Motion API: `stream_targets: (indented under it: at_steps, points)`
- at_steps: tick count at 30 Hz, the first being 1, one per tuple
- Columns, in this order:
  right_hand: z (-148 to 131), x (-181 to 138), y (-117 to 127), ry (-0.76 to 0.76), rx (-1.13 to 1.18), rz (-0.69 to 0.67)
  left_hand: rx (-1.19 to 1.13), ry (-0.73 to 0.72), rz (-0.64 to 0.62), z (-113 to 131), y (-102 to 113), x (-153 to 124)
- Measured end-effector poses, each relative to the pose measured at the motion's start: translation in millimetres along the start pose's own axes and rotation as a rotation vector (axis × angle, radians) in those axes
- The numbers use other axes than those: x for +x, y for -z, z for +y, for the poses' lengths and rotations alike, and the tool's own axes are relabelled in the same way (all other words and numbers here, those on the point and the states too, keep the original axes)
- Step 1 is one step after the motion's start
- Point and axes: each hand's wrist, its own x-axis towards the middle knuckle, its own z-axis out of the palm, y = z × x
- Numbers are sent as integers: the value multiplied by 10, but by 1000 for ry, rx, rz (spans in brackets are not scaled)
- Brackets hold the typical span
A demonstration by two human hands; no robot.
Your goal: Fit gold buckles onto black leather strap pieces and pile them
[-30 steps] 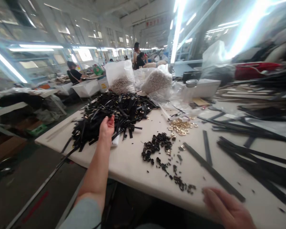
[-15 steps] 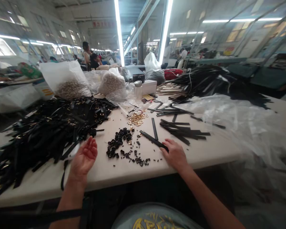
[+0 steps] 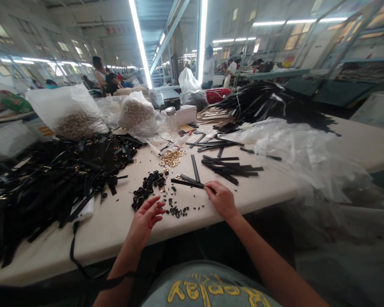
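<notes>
My right hand (image 3: 221, 198) pinches the near end of a black strap (image 3: 187, 183), which points left across the table. Fingers apart and holding nothing, my left hand (image 3: 148, 216) hovers by a cluster of black rings (image 3: 147, 187). Small black bits (image 3: 178, 212) lie scattered between the two hands. Behind the held strap rest two more black straps, one of them upright in view (image 3: 195, 168). Beyond the rings is a little heap of gold buckles (image 3: 173, 157).
A big pile of black straps with gold fittings (image 3: 57, 170) covers the table's left. More cut straps (image 3: 230, 166) lie right of centre, beside clear plastic sheeting (image 3: 294, 149). Filled bags (image 3: 137, 113), a glass jar (image 3: 171, 119) and long black strips (image 3: 269, 102) stand behind.
My left hand has moved right, from beside the strap pile to the rings and small bits. My right hand has lifted its strap and swung it flatter. The view has turned slightly right.
</notes>
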Motion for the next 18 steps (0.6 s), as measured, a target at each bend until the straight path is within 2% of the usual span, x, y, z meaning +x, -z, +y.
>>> stream_targets:
  at_steps: [2,4,7,13,18]
  points:
    - [-107,-94,53,-90,275,-90,72,-41,6,-40,-58,-3]
    - [-229,-216,101,-207,555,-271,133,-75,7,-66,-98,-10]
    - [-357,-409,147,-354,815,-419,194,-97,0,-68,-102,-44]
    - [-361,-619,145,-556,992,-420,160,-35,-50,-21,-61,-216]
    - [-358,-670,89,-686,1257,-367,155,-28,-22,-6,-102,-363]
